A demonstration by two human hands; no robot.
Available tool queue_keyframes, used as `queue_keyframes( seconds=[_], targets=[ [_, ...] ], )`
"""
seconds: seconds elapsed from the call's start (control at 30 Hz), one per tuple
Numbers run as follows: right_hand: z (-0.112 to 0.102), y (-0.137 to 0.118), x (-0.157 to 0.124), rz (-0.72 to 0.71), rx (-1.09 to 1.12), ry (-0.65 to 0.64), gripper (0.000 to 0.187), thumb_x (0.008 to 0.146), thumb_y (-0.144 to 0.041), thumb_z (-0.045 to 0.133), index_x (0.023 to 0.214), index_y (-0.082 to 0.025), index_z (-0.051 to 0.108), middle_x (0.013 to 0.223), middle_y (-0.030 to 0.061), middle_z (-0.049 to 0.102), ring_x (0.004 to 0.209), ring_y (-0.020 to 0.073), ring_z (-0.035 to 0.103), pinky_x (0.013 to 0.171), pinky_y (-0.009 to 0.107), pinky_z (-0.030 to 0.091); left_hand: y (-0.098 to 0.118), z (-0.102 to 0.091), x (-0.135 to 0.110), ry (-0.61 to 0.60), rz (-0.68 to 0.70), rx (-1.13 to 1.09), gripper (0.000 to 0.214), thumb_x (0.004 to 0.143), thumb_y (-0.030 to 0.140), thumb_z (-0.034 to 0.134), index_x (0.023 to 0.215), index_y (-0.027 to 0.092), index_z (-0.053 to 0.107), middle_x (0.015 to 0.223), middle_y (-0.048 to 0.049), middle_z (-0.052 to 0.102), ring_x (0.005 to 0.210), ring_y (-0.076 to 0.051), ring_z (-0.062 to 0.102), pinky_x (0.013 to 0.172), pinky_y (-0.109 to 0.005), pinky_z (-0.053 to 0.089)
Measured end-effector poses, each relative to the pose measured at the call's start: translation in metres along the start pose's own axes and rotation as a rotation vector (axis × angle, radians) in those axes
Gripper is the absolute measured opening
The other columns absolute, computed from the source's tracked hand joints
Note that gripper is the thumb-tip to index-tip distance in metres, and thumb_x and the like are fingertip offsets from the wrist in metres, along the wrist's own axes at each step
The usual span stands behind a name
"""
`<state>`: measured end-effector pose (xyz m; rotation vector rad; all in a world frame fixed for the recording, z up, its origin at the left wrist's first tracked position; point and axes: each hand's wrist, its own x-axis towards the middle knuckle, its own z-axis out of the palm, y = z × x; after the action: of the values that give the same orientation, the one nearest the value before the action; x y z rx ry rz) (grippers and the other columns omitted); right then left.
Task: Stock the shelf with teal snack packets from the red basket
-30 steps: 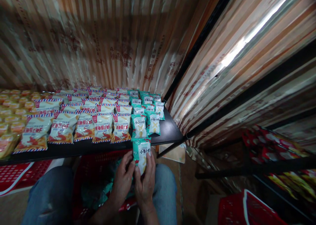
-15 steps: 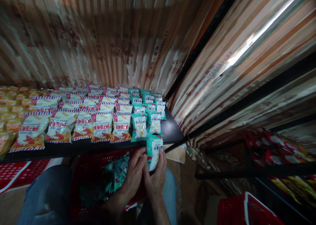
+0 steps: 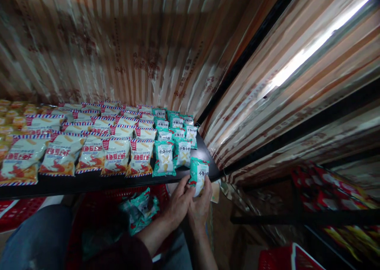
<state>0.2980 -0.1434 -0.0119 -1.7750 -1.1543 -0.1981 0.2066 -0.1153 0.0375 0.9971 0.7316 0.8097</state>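
Note:
A small teal-and-white snack bag (image 3: 199, 175) is held upright between both my hands, at the front edge of the black shelf (image 3: 204, 153) near its right end. My left hand (image 3: 181, 199) grips the bag's lower left side. Around its lower right side close the fingers of my right hand (image 3: 202, 201). Just behind and to the left, matching teal bags (image 3: 164, 158) stand in rows on the shelf. Larger white bags with striped edges (image 3: 115, 156) fill the rows farther left.
Below the shelf a red basket (image 3: 89, 206) holds more teal bags (image 3: 142, 208). Small yellow packs (image 3: 8, 121) line the shelf's far left. A black frame bar (image 3: 297, 218) and red packets (image 3: 329, 191) are at right, above another red basket (image 3: 292, 258). Corrugated sheeting (image 3: 124, 44) rises behind.
Both hands have carried the teal bag to the right, toward the shelf's right end. The view has shifted a little, and more teal bags show in the basket below.

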Motion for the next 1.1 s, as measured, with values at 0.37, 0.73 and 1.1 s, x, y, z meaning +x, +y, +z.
queue_keyframes(
  seconds=[0.37, 0.73, 1.1],
  targets=[
    [0.008, 0.044, 0.043, -0.126, -0.098, 0.108, 0.064, 0.085, -0.047, 0.05, 0.136, -0.01, 0.036, 0.128, 0.0226, 0.05, 0.122, 0.0341, 0.046, 0.095, 0.054, 0.041, -0.004, 0.025, 0.046, -0.025, -0.063, 0.102, 0.052, 0.085, 0.032, 0.048, 0.133, 0.014, 0.046, 0.139, -0.0086, 0.049, 0.129, -0.021, 0.044, 0.109, -0.031, 0.03],
    [0.032, 0.084, 0.078, -0.181, -0.091, 0.028, 0.06, 0.088, -0.041, 0.038, 0.144, -0.023, 0.026, 0.138, 0.0188, 0.041, 0.128, 0.032, 0.04, 0.101, 0.055, 0.037, 0.0, 0.037, 0.077, -0.004, -0.032, 0.243, 0.048, 0.083, 0.028, 0.047, 0.126, 0.007, 0.056, 0.148, -0.0154, 0.035, 0.136, -0.025, 0.034, 0.113, -0.035, 0.023],
    [0.051, 0.088, 0.112, -0.123, -0.09, -0.052, 0.069, 0.087, -0.05, 0.046, 0.141, -0.013, 0.026, 0.139, 0.0213, 0.039, 0.131, 0.0297, 0.036, 0.105, 0.051, 0.034, 0.007, 0.039, 0.084, 0.036, -0.028, 0.286, 0.043, 0.084, 0.03, 0.046, 0.12, 0.013, 0.06, 0.146, -0.0104, 0.041, 0.135, -0.025, 0.036, 0.112, -0.034, 0.028]
  ],
)
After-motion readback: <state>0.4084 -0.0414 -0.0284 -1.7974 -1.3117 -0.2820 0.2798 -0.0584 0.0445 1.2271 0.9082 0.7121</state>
